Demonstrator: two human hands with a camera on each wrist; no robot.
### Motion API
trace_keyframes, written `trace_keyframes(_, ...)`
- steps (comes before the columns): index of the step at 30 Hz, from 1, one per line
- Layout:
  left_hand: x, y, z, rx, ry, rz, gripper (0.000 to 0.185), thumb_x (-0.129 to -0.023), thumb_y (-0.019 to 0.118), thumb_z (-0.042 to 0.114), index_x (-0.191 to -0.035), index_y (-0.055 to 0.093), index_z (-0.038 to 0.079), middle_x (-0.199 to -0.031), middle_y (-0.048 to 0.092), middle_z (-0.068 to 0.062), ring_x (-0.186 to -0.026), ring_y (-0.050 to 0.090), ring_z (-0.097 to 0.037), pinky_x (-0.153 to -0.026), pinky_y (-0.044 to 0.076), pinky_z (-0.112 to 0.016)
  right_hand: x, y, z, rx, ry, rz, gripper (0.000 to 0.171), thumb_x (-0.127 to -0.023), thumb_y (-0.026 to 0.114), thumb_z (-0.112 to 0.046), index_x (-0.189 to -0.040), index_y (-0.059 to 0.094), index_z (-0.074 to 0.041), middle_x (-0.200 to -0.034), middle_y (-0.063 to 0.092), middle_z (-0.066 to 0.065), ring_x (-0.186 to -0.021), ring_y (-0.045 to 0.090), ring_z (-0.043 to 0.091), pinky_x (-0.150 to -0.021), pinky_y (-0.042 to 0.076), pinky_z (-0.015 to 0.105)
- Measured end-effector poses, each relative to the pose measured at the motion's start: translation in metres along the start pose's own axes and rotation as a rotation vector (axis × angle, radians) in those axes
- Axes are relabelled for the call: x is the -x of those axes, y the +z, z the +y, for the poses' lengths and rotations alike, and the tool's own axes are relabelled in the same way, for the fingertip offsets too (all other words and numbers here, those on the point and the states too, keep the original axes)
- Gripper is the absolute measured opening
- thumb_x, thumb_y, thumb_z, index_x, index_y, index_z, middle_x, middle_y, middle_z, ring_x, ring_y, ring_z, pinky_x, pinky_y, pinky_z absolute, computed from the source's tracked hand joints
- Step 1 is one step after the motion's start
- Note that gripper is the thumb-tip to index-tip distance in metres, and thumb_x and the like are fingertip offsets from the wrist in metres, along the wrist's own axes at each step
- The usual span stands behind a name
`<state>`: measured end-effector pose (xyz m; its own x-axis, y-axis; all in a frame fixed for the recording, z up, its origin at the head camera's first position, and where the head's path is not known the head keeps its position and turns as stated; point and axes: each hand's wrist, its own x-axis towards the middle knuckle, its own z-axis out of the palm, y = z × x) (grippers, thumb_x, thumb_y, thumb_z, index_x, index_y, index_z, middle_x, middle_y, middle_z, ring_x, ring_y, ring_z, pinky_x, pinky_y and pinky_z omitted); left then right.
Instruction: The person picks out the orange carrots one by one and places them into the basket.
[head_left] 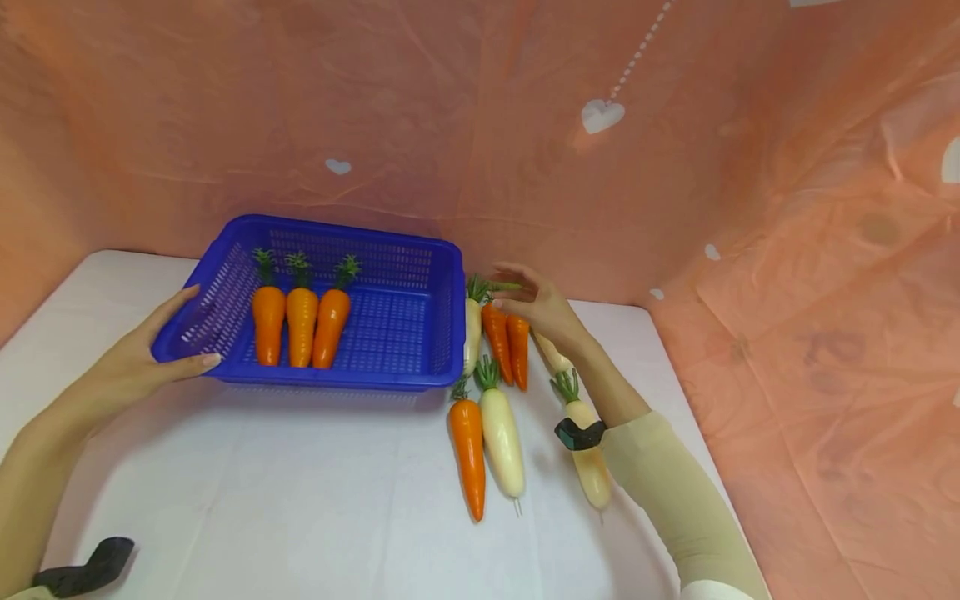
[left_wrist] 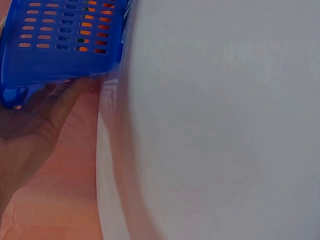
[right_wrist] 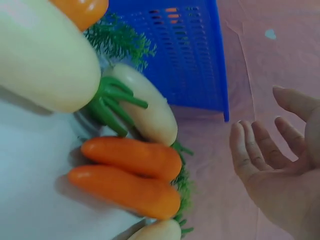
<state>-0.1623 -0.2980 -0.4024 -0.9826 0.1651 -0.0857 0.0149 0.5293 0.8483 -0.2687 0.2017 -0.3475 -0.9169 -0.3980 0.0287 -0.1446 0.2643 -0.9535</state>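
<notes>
The right hand (head_left: 540, 304), fingers spread and holding nothing, hovers right of centre over two carrots (head_left: 508, 342) lying side by side, long axes running toward the viewer, leafy tops at the hand. The left hand (head_left: 142, 354) rests flat-fingered against the left wall of the blue basket (head_left: 420, 333), which holds three carrots. More carrots and white radishes (head_left: 501, 429) lie on the white surface (head_left: 300, 483) below, with peach cloth behind.

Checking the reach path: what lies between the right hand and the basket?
In the head view, a white radish and two carrots lie between the right hand and the basket.
</notes>
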Motion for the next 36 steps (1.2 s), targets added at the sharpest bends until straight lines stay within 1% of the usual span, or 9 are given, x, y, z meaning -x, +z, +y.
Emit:
trace_keyframes(4,0.000,0.000,0.000,0.008,-0.010,0.013,0.095,-0.096,0.066,0.029,-0.157,-0.005,0.044,-0.163,-0.010,-0.021,-0.144,-0.011,-0.055,-0.106,-0.007,-0.078,0.004,-0.007,0.007,0.041,0.043,0.034,0.057,-0.094,0.065,-0.004,-0.147,0.047,-0.012,-0.143,0.052,0.016,-0.123,0.057,0.036,-0.101,0.050,0.043)
trace_keyframes(8,-0.001,0.000,0.000,0.014,-0.012,0.015,0.096,-0.096,0.066,0.029,-0.157,-0.005,0.044,-0.163,-0.011,-0.021,-0.144,-0.012,-0.054,-0.106,-0.007,-0.077,0.009,-0.012,0.016,0.063,0.085,0.075,0.058,-0.094,0.065,-0.004,-0.148,0.044,-0.007,-0.144,0.049,0.022,-0.123,0.057,0.035,-0.101,0.050,0.042)
trace_keyframes(11,-0.001,0.001,-0.001,0.011,-0.021,0.016,0.096,-0.096,0.066,0.029,-0.157,-0.006,0.044,-0.163,-0.012,-0.021,-0.144,-0.012,-0.055,-0.106,-0.007,-0.077,0.014,-0.017,0.025,0.068,0.118,0.090,0.060,-0.094,0.065,-0.004,-0.149,0.041,-0.004,-0.146,0.046,0.023,-0.127,0.054,0.037,-0.100,0.051,0.043)
trace_keyframes(15,-0.001,0.001,0.000,0.011,-0.025,0.018,0.095,-0.095,0.066,0.030,-0.156,-0.005,0.046,-0.164,-0.012,-0.019,-0.144,-0.012,-0.055,-0.106,-0.007,-0.078,0.018,-0.021,0.035,0.095,0.164,0.088,0.064,-0.093,0.066,-0.003,-0.151,0.038,-0.003,-0.150,0.043,0.021,-0.132,0.049,0.037,-0.102,0.049,0.046)
trace_keyframes(21,-0.001,0.001,0.000,0.010,-0.020,0.020,0.096,-0.096,0.066,0.029,-0.157,-0.006,0.044,-0.163,-0.013,-0.020,-0.144,-0.013,-0.055,-0.106,-0.009,-0.077,0.022,-0.020,0.045,0.156,0.226,0.085,0.067,-0.091,0.067,-0.004,-0.152,0.039,-0.007,-0.152,0.041,0.018,-0.135,0.047,0.037,-0.105,0.046,0.047)
trace_keyframes(26,-0.001,0.001,-0.001,0.008,-0.019,0.021,0.095,-0.096,0.066,0.029,-0.157,-0.005,0.044,-0.163,-0.012,-0.020,-0.144,-0.013,-0.054,-0.106,-0.009,-0.077,0.025,-0.016,0.048,0.211,0.283,0.114,0.071,-0.087,0.067,-0.003,-0.152,0.039,-0.008,-0.151,0.044,0.017,-0.130,0.051,0.036,-0.101,0.050,0.043)
trace_keyframes(30,0.000,0.001,0.000,0.008,-0.019,0.021,0.095,-0.096,0.066,0.029,-0.156,-0.004,0.046,-0.163,-0.012,-0.020,-0.144,-0.011,-0.055,-0.107,-0.008,-0.077,0.025,-0.015,0.051,0.211,0.331,0.118,0.075,-0.086,0.068,-0.004,-0.154,0.037,-0.010,-0.153,0.042,0.016,-0.124,0.053,0.034,-0.098,0.050,0.041)
trace_keyframes(32,0.000,0.001,0.000,0.009,-0.021,0.020,0.094,-0.096,0.066,0.029,-0.156,-0.004,0.047,-0.163,-0.012,-0.020,-0.143,-0.011,-0.056,-0.106,-0.008,-0.077,0.024,-0.014,0.051,0.212,0.347,0.119,0.077,-0.086,0.069,-0.004,-0.155,0.035,-0.010,-0.154,0.041,0.015,-0.128,0.050,0.032,-0.103,0.047,0.042)
trace_keyframes(36,0.000,0.002,0.000,0.003,-0.036,0.011,0.094,-0.096,0.065,0.030,-0.156,-0.007,0.046,-0.163,-0.014,-0.020,-0.143,-0.013,-0.056,-0.105,-0.009,-0.077,0.021,-0.013,0.054,0.238,0.363,0.113,0.080,-0.085,0.071,-0.004,-0.155,0.033,-0.009,-0.155,0.039,0.017,-0.142,0.035,0.031,-0.116,0.031,0.043)
